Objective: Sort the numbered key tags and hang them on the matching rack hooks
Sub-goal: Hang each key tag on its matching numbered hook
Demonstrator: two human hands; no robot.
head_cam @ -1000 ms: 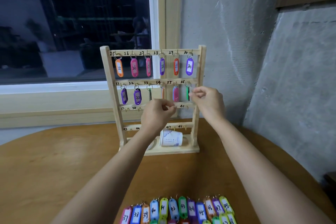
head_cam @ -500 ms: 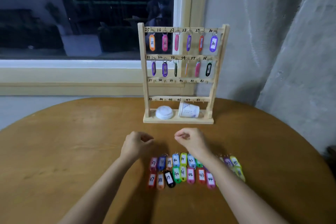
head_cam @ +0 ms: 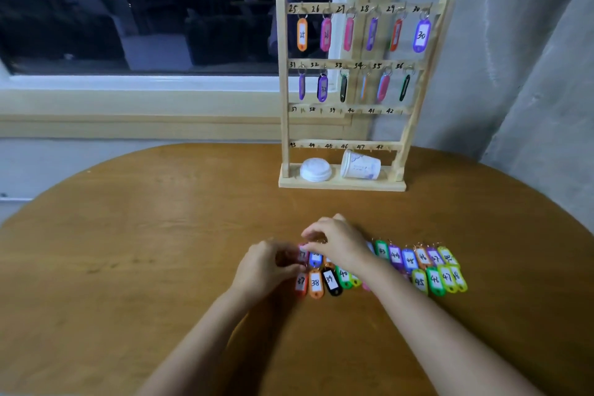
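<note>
A wooden rack (head_cam: 284, 90) with four numbered rails is standing at the far right of the round table (head_cam: 160, 235), in front of a dark window (head_cam: 160, 10). Six tags are hanging from its top rail, running from orange tag 25 (head_cam: 301, 34) to purple tag 30 (head_cam: 421, 35), and six more are hanging from the second rail, marked 31 to 36. The two lower rails are showing the numbers 37 to 42 and 43 to 48. One stack of white lids (head_cam: 315, 169) and one paper cup (head_cam: 360, 165), tipped on its side, are lying on the rack's base. The loose tags are lying near the person in two rows. In the far row, six tags numbered 43 to 48 are showing right of the right hand (head_cam: 340, 244). In the near row, four tags, 37 to 40, are lying left of the forearm and four, 45 to 48, right of it; the arm is hiding the others, so the full count cannot be told. The right hand's fingertips are bunching together on the far end of pink tag 37 (head_cam: 302, 255), at the left end of the far row. The left hand (head_cam: 265, 268) is curling its fingers against that tag's left edge, though blur is hiding whether it is gripping.
</note>
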